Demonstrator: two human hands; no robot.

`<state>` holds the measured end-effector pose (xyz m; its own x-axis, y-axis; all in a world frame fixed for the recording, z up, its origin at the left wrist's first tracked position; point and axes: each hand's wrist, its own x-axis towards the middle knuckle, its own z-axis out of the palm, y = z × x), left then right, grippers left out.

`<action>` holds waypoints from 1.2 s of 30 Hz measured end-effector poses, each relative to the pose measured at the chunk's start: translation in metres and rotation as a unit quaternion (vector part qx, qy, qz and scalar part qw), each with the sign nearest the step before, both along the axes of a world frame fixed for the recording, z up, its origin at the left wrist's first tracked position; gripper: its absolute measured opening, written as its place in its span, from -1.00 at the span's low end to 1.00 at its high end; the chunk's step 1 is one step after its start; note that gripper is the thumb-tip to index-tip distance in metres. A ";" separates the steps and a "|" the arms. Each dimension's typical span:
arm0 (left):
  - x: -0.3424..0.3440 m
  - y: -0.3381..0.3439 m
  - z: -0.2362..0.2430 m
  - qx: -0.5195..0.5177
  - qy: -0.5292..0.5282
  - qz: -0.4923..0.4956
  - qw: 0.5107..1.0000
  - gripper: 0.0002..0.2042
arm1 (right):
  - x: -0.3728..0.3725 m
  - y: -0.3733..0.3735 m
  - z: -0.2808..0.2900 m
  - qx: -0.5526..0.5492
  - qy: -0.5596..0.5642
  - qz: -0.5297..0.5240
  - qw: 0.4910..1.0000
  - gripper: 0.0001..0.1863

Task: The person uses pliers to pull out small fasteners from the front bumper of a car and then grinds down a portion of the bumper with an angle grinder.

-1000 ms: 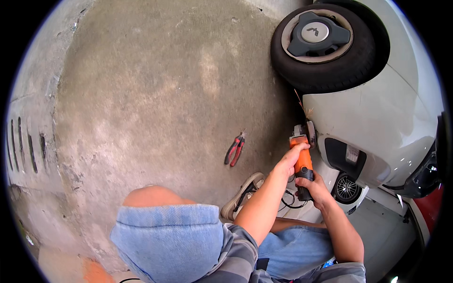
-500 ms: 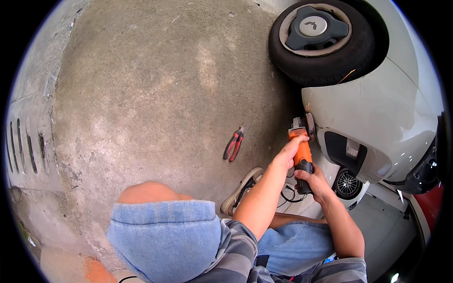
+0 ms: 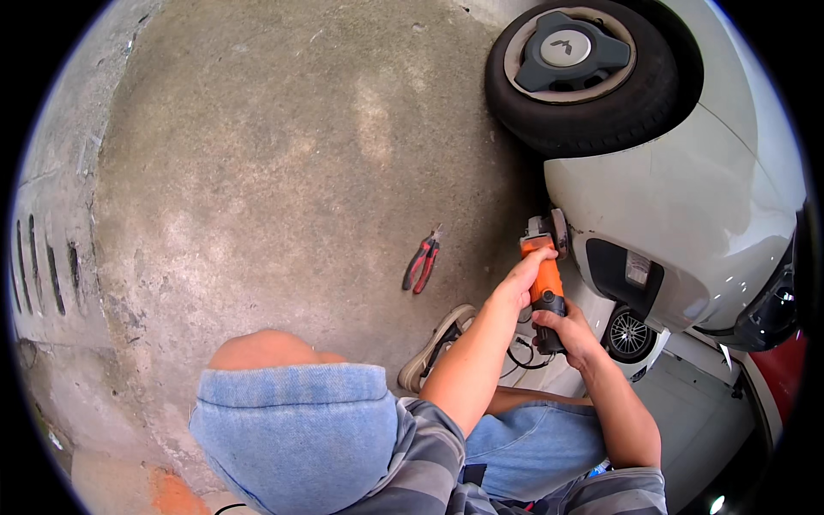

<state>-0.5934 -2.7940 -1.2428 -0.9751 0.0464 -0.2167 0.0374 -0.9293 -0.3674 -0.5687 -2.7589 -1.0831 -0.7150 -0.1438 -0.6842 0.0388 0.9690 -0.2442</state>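
Note:
An orange and black angle grinder (image 3: 544, 280) is held in both hands beside the lower edge of a pale car bumper (image 3: 639, 197). Round its front body, close behind the metal head, my left hand (image 3: 527, 273) is closed. My right hand (image 3: 568, 330) grips the black rear end, thumb on top. The grinder's disc (image 3: 560, 233) stands upright at the bumper's lower corner; whether it touches cannot be told. A dark recess with a small lamp (image 3: 637, 268) sits in the bumper right of the disc.
Red and black pliers (image 3: 421, 261) lie on the concrete floor (image 3: 283, 172), left of the grinder. The car's wheel (image 3: 584, 77) is beyond the bumper. A black cord (image 3: 521, 356) hangs below the grinder, near my shoe (image 3: 436, 348). Another car's wheel (image 3: 631, 335) shows at the right.
Sparks seen by the disc and the tyre earlier no longer show. Both hands keep their grip on the grinder. The whole view has shifted slightly.

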 end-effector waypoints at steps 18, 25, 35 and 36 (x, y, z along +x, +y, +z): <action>0.004 -0.010 0.003 -0.012 -0.026 0.003 1.000 -0.60 | -0.005 -0.004 -0.007 0.006 -0.003 -0.003 1.000 -0.50; -0.005 -0.001 -0.007 -0.006 0.004 -0.008 1.000 -0.49 | -0.002 -0.005 -0.002 0.010 -0.018 0.003 1.000 -0.51; -0.012 0.000 -0.007 -0.015 0.002 0.000 1.000 -0.51 | -0.008 -0.003 -0.004 0.005 -0.010 0.000 1.000 -0.50; -0.012 -0.001 -0.007 -0.016 0.002 -0.002 1.000 -0.51 | -0.008 -0.004 -0.005 0.005 -0.011 0.001 1.000 -0.50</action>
<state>-0.6052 -2.7950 -1.2501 -0.9758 0.0428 -0.2146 0.0331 -0.9406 -0.3380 -0.5766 -2.7630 -1.0879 -0.6990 -0.1382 -0.7016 0.0425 0.9714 -0.2338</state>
